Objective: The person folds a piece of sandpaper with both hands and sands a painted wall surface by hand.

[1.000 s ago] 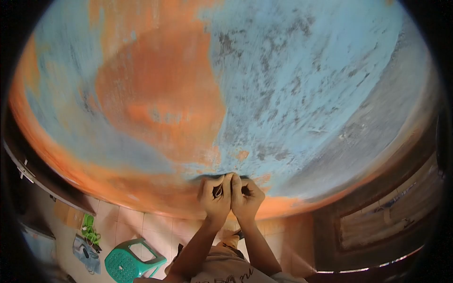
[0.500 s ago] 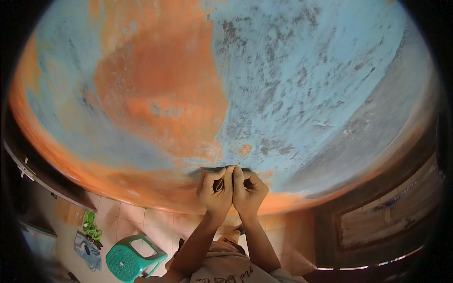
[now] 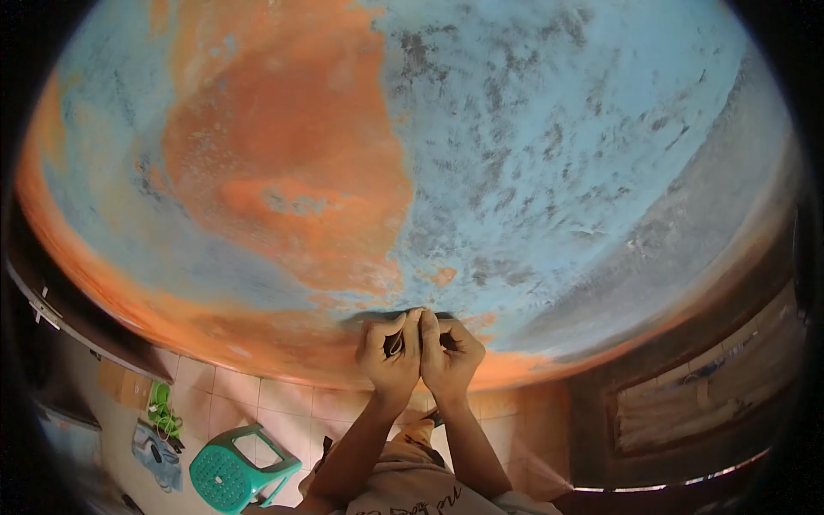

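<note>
My left hand [image 3: 388,352] and my right hand [image 3: 451,354] are side by side, fingers curled in and thumbs touching at the top. A thin pale loop [image 3: 396,344], like a bit of cord or wire, shows inside the curl of my left hand; its exact kind is unclear. Whatever my right hand may pinch is hidden behind its fingers. Both hands are in front of the lower part of a large painted wall [image 3: 515,163], blue and orange with worn dark patches. Whether they touch it cannot be made out.
A green plastic stool [image 3: 230,474] stands on the tiled floor [image 3: 283,414] at lower left. Near it lie a bright green coiled thing [image 3: 163,407], a grey-blue item [image 3: 156,453] and a brown box [image 3: 122,383]. A dark wooden frame with a curtain [image 3: 695,399] is at right.
Both hands appear slightly lower and a little further left in view, still pressed together. The wall and stool have also shifted slightly left with the camera.
</note>
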`<act>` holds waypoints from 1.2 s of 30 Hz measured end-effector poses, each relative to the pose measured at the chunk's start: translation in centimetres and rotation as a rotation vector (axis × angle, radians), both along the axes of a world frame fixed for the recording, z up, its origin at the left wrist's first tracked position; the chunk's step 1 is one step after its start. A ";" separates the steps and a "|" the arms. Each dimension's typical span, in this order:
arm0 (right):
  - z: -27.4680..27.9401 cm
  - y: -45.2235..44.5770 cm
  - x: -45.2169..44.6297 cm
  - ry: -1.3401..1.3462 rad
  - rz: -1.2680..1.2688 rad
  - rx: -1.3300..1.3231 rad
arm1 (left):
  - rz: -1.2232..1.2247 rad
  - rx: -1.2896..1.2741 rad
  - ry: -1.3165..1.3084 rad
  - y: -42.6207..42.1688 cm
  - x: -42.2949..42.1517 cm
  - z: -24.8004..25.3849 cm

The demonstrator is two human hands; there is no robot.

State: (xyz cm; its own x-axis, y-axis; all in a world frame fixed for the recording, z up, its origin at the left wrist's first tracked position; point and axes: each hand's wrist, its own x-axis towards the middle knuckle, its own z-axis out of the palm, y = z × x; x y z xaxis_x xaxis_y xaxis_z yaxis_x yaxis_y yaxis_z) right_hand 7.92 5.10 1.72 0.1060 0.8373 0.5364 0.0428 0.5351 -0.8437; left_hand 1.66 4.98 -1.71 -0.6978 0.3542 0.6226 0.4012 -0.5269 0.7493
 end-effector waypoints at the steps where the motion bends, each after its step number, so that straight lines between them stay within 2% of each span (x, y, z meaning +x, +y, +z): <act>1: 0.3 0.0 -0.1 0.002 -0.003 -0.004 | -0.003 -0.004 0.002 0.0 -0.1 0.3; 3: 1.1 -0.2 -0.3 -0.001 -0.009 -0.058 | 0.018 -0.056 0.009 -0.3 -0.3 1.5; 5: -0.6 0.1 -0.1 -0.009 -0.001 -0.041 | -0.001 -0.026 0.003 0.3 -0.3 -0.6; 8: -0.7 0.2 -0.1 -0.006 -0.001 0.004 | -0.001 -0.018 0.013 0.3 -0.3 -0.7; 12: 0.9 0.1 -0.5 0.055 0.016 -0.020 | 0.016 -0.034 0.044 -0.5 -0.5 2.4; 17: -1.4 0.4 -0.4 -0.009 -0.019 0.007 | 0.001 -0.001 0.043 0.2 -0.6 -0.9; 21: -0.1 -0.1 -0.8 0.029 -0.014 -0.002 | -0.026 0.005 -0.031 -0.1 -0.6 0.1; 24: -0.8 -0.1 -0.6 0.021 -0.028 -0.009 | 0.013 0.037 0.052 0.3 -0.7 -0.5; 30: -0.8 0.0 -0.6 0.011 -0.041 0.029 | 0.026 -0.013 0.003 -0.4 -0.3 0.3; 36: -1.6 -0.3 -0.3 0.013 0.006 -0.020 | 0.033 -0.033 0.067 -0.5 -0.4 -1.2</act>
